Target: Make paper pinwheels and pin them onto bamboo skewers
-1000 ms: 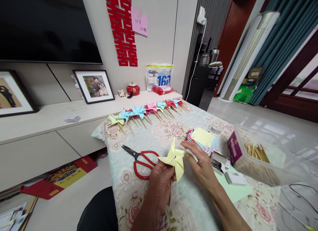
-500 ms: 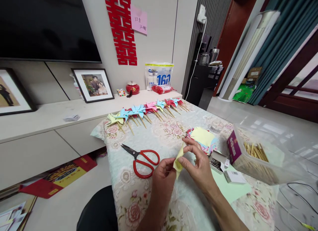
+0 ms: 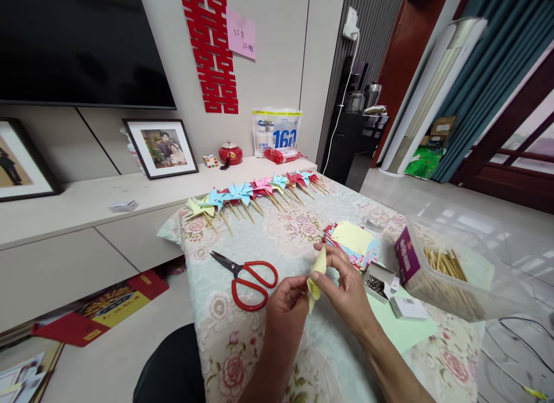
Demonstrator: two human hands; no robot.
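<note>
A yellow paper pinwheel piece (image 3: 317, 276), partly folded with its corners curled in, is held upright above the table. My left hand (image 3: 289, 305) pinches its lower left edge. My right hand (image 3: 346, 282) grips it from the right, thumb in front and fingers behind. To the left lie red-handled scissors (image 3: 246, 279), blades pointing away. Beyond my right hand sits a stack of coloured paper squares (image 3: 352, 238), a yellow one on top. A small open box of metal pins (image 3: 378, 284) lies right of my right hand, beside a white box (image 3: 409, 309).
Finished pinwheels on sticks (image 3: 242, 192) line the far table edge. On the right stands a clear plastic box (image 3: 437, 276) of wooden sticks. A roll of clear tape (image 3: 378, 218) lies beyond the paper stack. Green paper (image 3: 400, 334) is under the small boxes.
The yellow paper has turned and curled further between my fingers, showing more of its face. Both hands have shifted only slightly.
</note>
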